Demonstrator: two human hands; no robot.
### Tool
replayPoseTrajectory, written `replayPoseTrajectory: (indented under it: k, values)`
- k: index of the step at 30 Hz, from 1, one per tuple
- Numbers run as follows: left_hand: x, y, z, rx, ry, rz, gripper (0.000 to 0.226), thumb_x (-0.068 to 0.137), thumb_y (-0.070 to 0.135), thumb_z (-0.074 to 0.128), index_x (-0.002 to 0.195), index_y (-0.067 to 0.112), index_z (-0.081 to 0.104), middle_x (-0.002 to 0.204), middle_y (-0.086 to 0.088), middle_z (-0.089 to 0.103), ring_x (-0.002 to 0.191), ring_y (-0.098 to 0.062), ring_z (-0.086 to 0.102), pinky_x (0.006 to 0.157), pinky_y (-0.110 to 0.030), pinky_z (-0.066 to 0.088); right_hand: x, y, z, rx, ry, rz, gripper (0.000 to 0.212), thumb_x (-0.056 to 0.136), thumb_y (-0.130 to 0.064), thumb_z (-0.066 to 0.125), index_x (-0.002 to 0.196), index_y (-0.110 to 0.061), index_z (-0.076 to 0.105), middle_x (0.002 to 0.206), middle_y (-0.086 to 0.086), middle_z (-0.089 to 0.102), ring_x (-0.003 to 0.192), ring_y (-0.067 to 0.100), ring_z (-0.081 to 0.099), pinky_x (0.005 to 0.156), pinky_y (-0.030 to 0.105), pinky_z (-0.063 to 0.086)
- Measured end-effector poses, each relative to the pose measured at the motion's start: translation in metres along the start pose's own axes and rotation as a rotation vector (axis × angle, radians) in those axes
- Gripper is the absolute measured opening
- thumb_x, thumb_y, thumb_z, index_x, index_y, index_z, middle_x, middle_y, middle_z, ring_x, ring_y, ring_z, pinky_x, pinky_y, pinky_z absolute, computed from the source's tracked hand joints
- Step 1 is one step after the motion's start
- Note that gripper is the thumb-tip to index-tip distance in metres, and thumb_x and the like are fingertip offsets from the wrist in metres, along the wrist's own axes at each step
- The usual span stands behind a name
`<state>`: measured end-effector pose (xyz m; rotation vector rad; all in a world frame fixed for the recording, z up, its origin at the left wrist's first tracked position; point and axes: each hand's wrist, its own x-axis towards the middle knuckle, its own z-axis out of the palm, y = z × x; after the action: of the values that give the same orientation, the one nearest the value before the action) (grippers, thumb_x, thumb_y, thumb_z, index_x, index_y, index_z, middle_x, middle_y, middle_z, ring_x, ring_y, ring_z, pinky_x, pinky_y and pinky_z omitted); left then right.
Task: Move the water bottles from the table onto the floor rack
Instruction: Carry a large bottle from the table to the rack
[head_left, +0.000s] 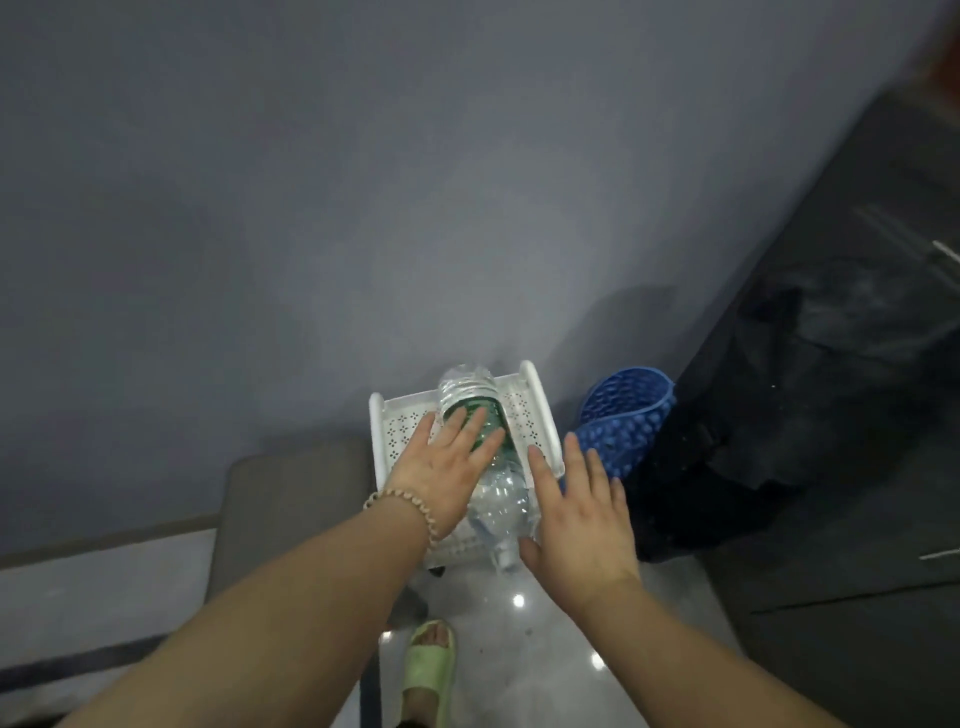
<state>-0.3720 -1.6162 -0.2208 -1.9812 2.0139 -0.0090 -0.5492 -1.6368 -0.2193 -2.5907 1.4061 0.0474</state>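
Both hands, left hand (444, 465) and right hand (582, 514), fingers spread, steady a bottle (480, 441) lying across the white rack (535, 387); seemingly overhanging the near edge, it could roll off once released.

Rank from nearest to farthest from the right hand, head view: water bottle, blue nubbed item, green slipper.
From the right hand:
1. water bottle: lying on the white rack, right beside the hand's thumb side.
2. blue nubbed item: just past the fingertips, to the right of the rack.
3. green slipper: on the floor below, nearer the camera, left of the forearm.
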Motion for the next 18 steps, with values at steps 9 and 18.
replayPoseTrajectory:
  k: [9, 18]
  values:
    - [-0.140, 0.055, -0.082, 0.001, 0.232, -0.232, 0.084, 0.088, 0.034, 0.049, 0.146, 0.022, -0.011, 0.158, -0.008, -0.006, 0.144, -0.025, -0.004, 0.113, -0.048, -0.004, -0.099, -0.009, -0.070, -0.070, 0.161, -0.270, 0.091, 0.085, -0.049, 0.052, 0.147, -0.028, -0.011, 0.157, 0.012, -0.012, 0.143, 0.029, -0.011, 0.113, 0.050, -0.005]
    - [-0.340, 0.052, -0.123, 0.041, 0.307, -0.608, 0.085, 0.087, 0.035, 0.050, 0.146, 0.024, -0.010, 0.158, -0.006, -0.004, 0.144, -0.023, -0.003, 0.113, -0.047, -0.004, -0.204, -0.114, -0.115, -0.022, 0.326, -0.568, 0.091, 0.069, -0.035, 0.075, 0.146, -0.018, 0.029, 0.153, 0.018, 0.024, 0.141, 0.033, 0.019, 0.111, 0.054, 0.013]
